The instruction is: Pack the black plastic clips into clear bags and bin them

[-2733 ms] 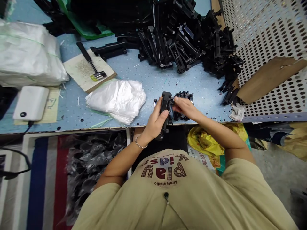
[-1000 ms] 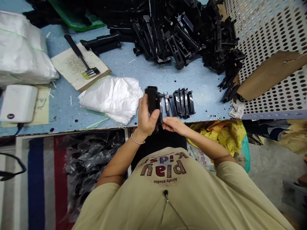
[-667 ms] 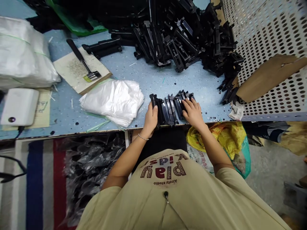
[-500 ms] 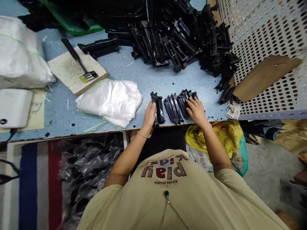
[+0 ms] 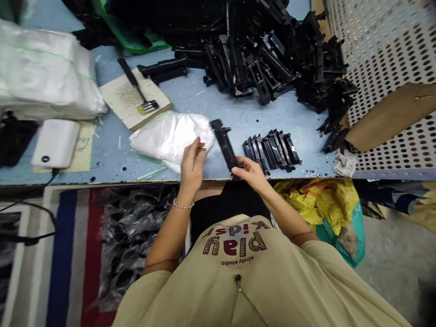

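Right hand [image 5: 251, 173]: thumb and fingers clamped on near end of black part [image 5: 225, 143]; part tilted, far end toward white bags [image 5: 160, 136], between both hands at table [image 5: 218, 102] edge. Left hand [image 5: 191, 170]: fingers loosely extended, grip unclosed, at bags' near side; contact cannot be told. Row [image 5: 272, 152] of black pieces: beside right hand. Beyond: hammer [image 5: 131, 78] on board [image 5: 116, 96]; dark heap [image 5: 265, 63].

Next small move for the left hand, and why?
Probably pinch the top layer of the white plastic stack: the left hand looks empty, its fingers over the stack's right end, contact unclear, while the right hand grips the black plastic part by its lower end.
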